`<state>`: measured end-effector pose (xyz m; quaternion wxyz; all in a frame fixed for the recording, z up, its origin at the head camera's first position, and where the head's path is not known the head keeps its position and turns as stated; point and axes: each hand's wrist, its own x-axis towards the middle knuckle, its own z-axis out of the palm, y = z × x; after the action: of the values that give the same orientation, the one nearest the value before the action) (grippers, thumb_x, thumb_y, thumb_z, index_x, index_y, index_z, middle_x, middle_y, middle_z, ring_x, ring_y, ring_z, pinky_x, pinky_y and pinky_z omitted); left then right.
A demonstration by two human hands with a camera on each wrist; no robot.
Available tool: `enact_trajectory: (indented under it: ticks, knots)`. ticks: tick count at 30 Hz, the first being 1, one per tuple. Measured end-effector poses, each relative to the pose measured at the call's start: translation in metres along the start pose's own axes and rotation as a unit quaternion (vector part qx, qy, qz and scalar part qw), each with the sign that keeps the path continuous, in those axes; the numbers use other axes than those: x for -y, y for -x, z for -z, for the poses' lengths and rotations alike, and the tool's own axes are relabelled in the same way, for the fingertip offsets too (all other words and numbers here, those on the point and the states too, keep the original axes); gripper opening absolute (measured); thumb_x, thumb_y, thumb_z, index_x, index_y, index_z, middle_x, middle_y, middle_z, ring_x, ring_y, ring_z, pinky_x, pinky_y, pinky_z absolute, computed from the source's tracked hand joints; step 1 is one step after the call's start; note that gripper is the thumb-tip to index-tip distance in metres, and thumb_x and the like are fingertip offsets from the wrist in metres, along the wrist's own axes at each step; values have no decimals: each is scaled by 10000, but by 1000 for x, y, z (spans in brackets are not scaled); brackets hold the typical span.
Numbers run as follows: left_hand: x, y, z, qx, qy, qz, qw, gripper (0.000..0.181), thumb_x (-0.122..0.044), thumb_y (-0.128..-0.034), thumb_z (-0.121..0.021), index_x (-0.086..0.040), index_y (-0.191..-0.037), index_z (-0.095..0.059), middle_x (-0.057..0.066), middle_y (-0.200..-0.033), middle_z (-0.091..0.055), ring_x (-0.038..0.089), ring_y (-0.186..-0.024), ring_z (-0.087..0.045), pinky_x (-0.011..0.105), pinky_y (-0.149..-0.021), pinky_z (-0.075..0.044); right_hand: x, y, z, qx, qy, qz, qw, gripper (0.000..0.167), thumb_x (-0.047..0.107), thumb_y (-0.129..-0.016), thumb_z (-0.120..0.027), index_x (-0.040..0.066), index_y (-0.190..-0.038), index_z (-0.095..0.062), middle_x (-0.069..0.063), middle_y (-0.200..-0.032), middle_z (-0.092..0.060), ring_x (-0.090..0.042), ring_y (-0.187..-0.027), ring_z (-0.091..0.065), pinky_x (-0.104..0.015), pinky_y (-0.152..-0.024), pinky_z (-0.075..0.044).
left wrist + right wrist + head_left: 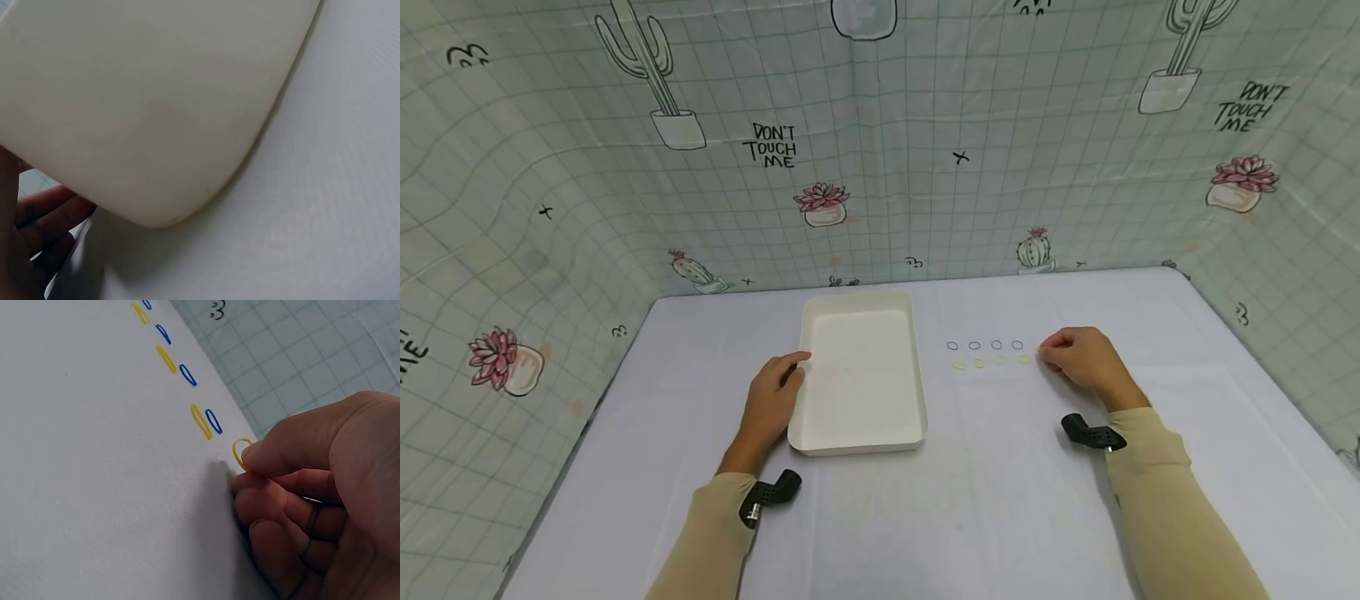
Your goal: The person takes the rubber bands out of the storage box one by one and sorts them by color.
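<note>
My right hand (1084, 358) pinches a small yellow rubber band (236, 454) between thumb and fingertips, low over the table; part of its loop sticks out. To its left lie two rows of loops on the cloth: several blue rubber bands (996, 344) at the back and several yellow rubber bands (978, 363) in front. My left hand (770, 398) holds the left wall of a white rectangular tray (917, 392), fingertips at the rim. The left wrist view shows the tray's pale side (162, 112) close up, partly covering the fingers (53, 215).
White cloth covers the table (1000, 517). A grid-patterned curtain (910, 150) with cactus drawings hangs behind the table and along both sides. Black wrist cameras (1092, 433) sit on both forearms.
</note>
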<state>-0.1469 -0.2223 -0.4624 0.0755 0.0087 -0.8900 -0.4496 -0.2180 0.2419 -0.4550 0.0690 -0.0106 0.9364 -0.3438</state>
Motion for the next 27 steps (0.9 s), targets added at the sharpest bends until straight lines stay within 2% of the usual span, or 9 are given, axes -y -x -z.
enact_trajectory:
  ticks: [12, 19, 23, 27]
  knots:
    - [3, 3, 3, -166, 103, -105, 9998, 305, -172, -1037, -532, -103, -1302, -668, 108, -1238, -622, 259, -1118, -571, 445, -943, -450, 1, 4, -3, -10, 368, 21, 9993, 220, 214, -943, -626, 18, -990, -715, -74, -827, -644, -262, -789, -552, -357, -668, -426]
    - [8, 3, 9, -285, 222, -94, 9993, 314, -199, -1055, -506, -94, -1312, -652, 81, -1261, -625, 237, -1135, -575, 432, -949, -451, 3, 6, 0, 161, 461, -49, 9988, 227, 225, -947, -634, 14, -987, -707, -87, -854, -632, -275, -812, -538, -367, -679, -421]
    - [11, 0, 18, -307, 316, -72, 9990, 331, -217, -1065, -482, -62, -1311, -640, 96, -1250, -638, 240, -1129, -605, 431, -957, -457, 5, 7, 2, 180, 461, -85, 9987, 245, 239, -945, -643, 10, -1013, -700, -105, -895, -631, -283, -835, -539, -379, -697, -427]
    - [13, -3, 34, -274, 367, 92, 9989, 367, -242, -1085, -425, -32, -1311, -625, 123, -1242, -648, 262, -1103, -630, 440, -944, -473, 4, 7, 7, 216, 536, -103, 9983, 322, 309, -975, -603, 10, -1054, -693, -85, -878, -640, -267, -827, -551, -379, -697, -431]
